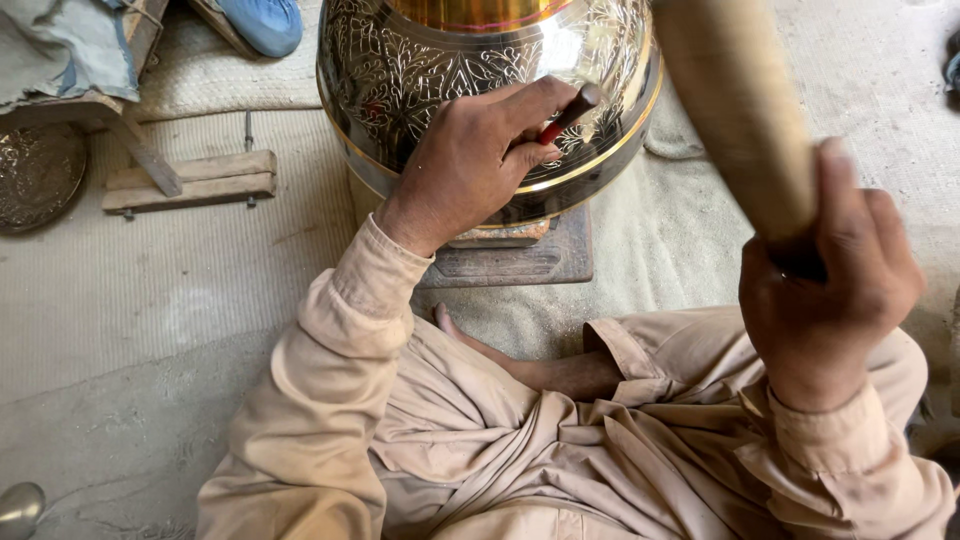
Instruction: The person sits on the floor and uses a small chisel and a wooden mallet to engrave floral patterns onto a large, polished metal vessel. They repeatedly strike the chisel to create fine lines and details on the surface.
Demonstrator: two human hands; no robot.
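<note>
Left hand [470,165]: arm reaching forward, wrist bent, fingers curled tight, thumb and forefinger pinched. Right hand [825,285]: raised nearer the camera, closed in a fist, knuckles up. Both forearms in tan sleeves; legs crossed, one bare foot tucked below

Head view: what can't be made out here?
- Tip of the red-handled tool: hidden by the left hand.
- Top of the engraved metal pot: cut off by the frame's upper edge.
- Upper end of the wooden mallet: cut off and blurred; the right hand covers its handle.
</note>
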